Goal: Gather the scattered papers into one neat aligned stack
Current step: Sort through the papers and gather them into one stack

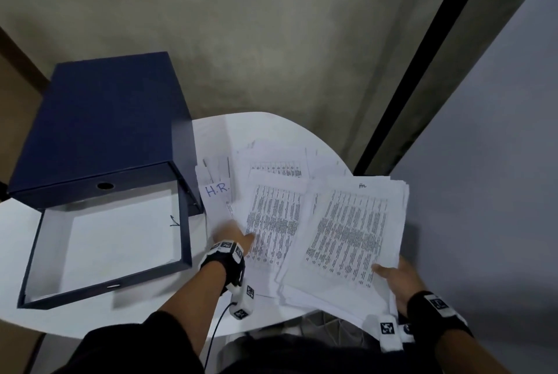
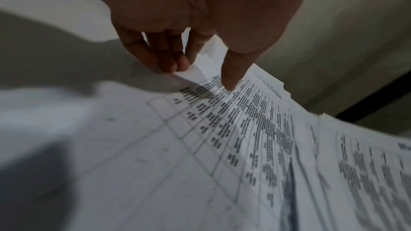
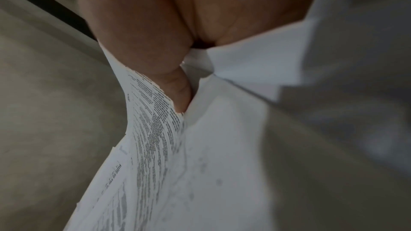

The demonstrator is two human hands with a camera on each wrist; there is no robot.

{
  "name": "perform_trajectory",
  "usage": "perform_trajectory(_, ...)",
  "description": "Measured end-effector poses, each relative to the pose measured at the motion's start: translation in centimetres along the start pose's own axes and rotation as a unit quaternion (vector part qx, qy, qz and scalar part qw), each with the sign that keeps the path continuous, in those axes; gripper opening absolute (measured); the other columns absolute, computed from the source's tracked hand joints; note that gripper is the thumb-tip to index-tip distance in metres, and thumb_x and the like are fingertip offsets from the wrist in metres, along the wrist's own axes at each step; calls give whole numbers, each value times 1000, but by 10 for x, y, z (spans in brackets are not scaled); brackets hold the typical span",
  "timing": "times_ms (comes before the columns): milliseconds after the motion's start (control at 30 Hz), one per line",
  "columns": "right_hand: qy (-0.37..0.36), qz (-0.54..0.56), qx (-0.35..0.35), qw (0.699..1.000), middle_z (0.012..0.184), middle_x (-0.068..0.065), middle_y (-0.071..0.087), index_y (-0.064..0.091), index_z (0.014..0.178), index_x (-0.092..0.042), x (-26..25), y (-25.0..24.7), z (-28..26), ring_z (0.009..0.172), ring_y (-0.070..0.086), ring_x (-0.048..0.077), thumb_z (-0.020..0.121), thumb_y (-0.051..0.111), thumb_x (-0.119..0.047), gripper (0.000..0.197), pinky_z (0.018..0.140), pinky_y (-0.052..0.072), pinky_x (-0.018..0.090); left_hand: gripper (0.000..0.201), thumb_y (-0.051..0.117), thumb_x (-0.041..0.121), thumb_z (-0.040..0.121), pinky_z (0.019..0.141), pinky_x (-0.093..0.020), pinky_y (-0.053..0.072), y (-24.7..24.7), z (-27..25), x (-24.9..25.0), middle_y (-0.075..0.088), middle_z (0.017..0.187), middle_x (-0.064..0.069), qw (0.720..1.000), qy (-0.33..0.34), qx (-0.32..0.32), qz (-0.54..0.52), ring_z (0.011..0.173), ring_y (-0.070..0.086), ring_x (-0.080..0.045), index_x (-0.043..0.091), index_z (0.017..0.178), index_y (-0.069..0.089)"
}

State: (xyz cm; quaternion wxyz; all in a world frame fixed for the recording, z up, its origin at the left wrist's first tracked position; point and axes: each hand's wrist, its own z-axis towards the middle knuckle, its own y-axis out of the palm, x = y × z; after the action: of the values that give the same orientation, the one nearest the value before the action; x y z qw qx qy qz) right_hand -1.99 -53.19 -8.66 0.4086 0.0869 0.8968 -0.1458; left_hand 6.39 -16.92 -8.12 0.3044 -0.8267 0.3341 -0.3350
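- Nearest, in the head view: right hand [image 1: 398, 280] at the table's near right edge, thumb on top of a thick bundle of printed sheets [image 1: 347, 232], fingers hidden below it.
- Shown only by the right wrist view: thumb [image 3: 180, 92] pressed down on the bundle's edge, gripping it; fingers hidden there too.
- Just left, left hand [image 1: 234, 238] reached over loose papers [image 1: 271, 222] spread on the round white table [image 1: 90, 319].
- Seen only from the left wrist: fingers [image 2: 169, 59] bent, lifting one sheet's corner [image 2: 198, 69], thumb [image 2: 233, 75] held straight above the print, not clearly pinching.
- Farther left, open dark blue file box [image 1: 105, 138], its lid [image 1: 102, 247] lying in front.
- Farthest, a slip marked "H.R." [image 1: 218, 191] beside the box, more sheets behind.
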Motion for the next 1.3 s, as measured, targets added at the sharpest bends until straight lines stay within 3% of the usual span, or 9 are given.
perform_trajectory(133, 2, -39, -25, 999, 118, 10, 71, 61, 126, -13, 0, 4, -2, 107, 67, 31, 89, 64, 6, 41, 102, 49, 55, 68, 67, 39, 82, 98, -39, 41, -1, 0, 7, 43, 138, -18, 998, -29, 14, -57, 127, 43, -34, 7, 136, 41)
perform_trajectory(267, 1, -58, -41, 998, 117, 7, 72, 64, 125, -16, 1, 8, 1, 108, 68, 29, 89, 65, 4, 42, 102, 49, 54, 59, 66, 19, 86, 76, -31, 47, -3, -3, 12, 55, 126, -19, 986, -30, 19, -165, 107, 59, -35, 1, 134, 38)
perform_trajectory(467, -7, -51, -40, 998, 112, 7, 72, 65, 116, -18, -11, 16, -2, 106, 67, 30, 89, 63, 8, 38, 102, 48, 51, 39, 45, 12, 95, 76, -25, 40, -19, -14, 18, 60, 118, -19, 987, 50, 76, -134, 88, 55, -27, 6, 133, 45)
perform_trajectory(633, -13, -28, -31, 999, 107, 7, 70, 62, 123, -10, -16, 25, -1, 102, 65, 30, 89, 61, 10, 39, 101, 48, 46, 37, 40, 4, 95, 59, -29, 47, -61, -42, 33, 53, 81, -6, 972, 144, 152, -104, 67, 56, -24, 12, 131, 45)
perform_trajectory(767, -17, 11, -25, 999, 108, 12, 69, 60, 120, -11, -23, 31, 0, 99, 65, 30, 89, 59, 13, 40, 99, 47, 45, 27, 43, 6, 95, 66, -28, 45, -111, -64, 41, 60, 85, -9, 929, 213, 249, -172, 73, 59, -29, 13, 119, 52)
perform_trajectory(900, -26, 32, -48, 998, 118, 16, 69, 61, 125, -6, -29, 38, 2, 106, 66, 32, 88, 61, 12, 42, 105, 45, 52, 12, 52, 16, 95, 69, -22, 40, -165, -79, 46, 64, 87, 5, 866, 263, 326, -273, 75, 59, -16, 14, 105, 58)
perform_trajectory(1000, -45, 32, -58, 997, 113, 13, 69, 61, 122, -9, -45, 45, -6, 97, 66, 25, 88, 62, 10, 39, 98, 47, 45, 6, 58, 21, 93, 66, -18, 42, -186, -85, 52, 62, 87, 18, 842, 279, 313, -340, 78, 59, 2, 20, 98, 57)
perform_trajectory(1133, -54, 52, -100, 992, 108, 14, 73, 61, 124, -10, -72, 57, -15, 101, 68, 32, 90, 61, 7, 38, 97, 50, 47, 13, 62, 27, 90, 68, -23, 49, -177, -91, 60, 66, 92, 10, 830, 268, 259, -416, 82, 63, -8, 19, 99, 56)
perform_trajectory(1300, -104, 57, -164, 979, 115, 11, 74, 64, 126, -15, -107, 68, -32, 106, 70, 32, 91, 61, 2, 39, 96, 52, 52, 28, 49, 40, 95, 65, -25, 45, -125, -84, 52, 64, 94, 5, 910, 213, 139, -328, 80, 58, -11, 14, 103, 57)
